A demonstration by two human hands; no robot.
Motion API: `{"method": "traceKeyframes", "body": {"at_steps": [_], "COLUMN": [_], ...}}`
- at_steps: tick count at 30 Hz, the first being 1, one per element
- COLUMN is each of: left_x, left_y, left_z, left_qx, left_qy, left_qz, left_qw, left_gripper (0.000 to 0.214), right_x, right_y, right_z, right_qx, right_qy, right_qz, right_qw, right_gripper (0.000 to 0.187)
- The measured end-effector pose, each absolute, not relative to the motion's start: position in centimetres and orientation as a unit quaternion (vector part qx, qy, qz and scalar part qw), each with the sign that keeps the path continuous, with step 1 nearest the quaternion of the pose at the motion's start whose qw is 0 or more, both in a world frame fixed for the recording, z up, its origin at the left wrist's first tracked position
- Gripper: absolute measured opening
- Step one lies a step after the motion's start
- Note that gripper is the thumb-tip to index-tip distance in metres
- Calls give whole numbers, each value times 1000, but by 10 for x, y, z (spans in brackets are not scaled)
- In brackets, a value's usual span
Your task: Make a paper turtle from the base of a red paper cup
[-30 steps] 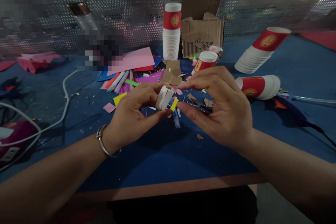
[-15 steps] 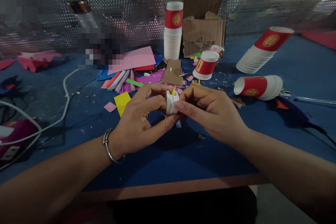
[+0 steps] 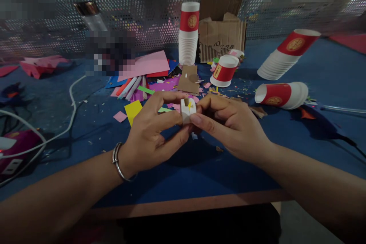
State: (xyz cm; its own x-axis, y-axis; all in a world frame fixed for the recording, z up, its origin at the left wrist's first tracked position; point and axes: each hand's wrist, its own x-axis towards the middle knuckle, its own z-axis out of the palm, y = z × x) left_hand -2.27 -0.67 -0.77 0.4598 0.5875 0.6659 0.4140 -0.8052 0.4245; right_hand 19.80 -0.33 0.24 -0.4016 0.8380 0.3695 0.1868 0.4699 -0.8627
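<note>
My left hand (image 3: pixel 154 131) and my right hand (image 3: pixel 228 126) meet above the blue table (image 3: pixel 177 171), both pinching a small white folded paper piece (image 3: pixel 187 109) with a yellow bit showing in its top opening. The left thumb and fingers grip its left side; the right fingertips press its right side. A metal bangle (image 3: pixel 118 160) circles my left wrist. Coloured paper scraps (image 3: pixel 134 108) lie on the table just behind my hands.
Red-and-white paper cups: an upright stack (image 3: pixel 188 32), one upside-down cup (image 3: pixel 224 70), a tilted stack (image 3: pixel 288 53), a lying stack (image 3: pixel 281 94). A torn cardboard box (image 3: pixel 221 32) stands at the back. White cables (image 3: pixel 57 122) at left, a glue gun (image 3: pixel 323 120) at right.
My right hand shut in from spread fingers onto the white piece. Both hands drew together and turned the piece so its open top faces up.
</note>
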Motion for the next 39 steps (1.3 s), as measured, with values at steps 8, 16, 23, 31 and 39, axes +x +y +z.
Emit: {"method": "traceKeyframes", "body": {"at_steps": [8,16,23,31,39], "left_x": [-25,-23,-25,-26,-21], "left_y": [-5,-6,-6,-5,-3], "left_z": [-13,-17,-24,-20,-17], "left_qx": [858,853,859,869,865], "left_qy": [287,268,254,257,279], "left_qz": [424,447,443,419,415], "left_qw": [39,27,32,46,41], "left_gripper": [10,11,14,13,12], "right_x": [197,199,199,198,197], "right_y": [-3,-3,-4,-2,1], "right_z": [-1,3,3,0,-3], "right_qx": [-335,-325,-323,-319,-342], "right_qy": [-746,-746,-748,-748,-760], "right_qz": [364,384,388,393,352], "right_qw": [447,437,431,429,426], "right_gripper": [37,36,39,41,45]}}
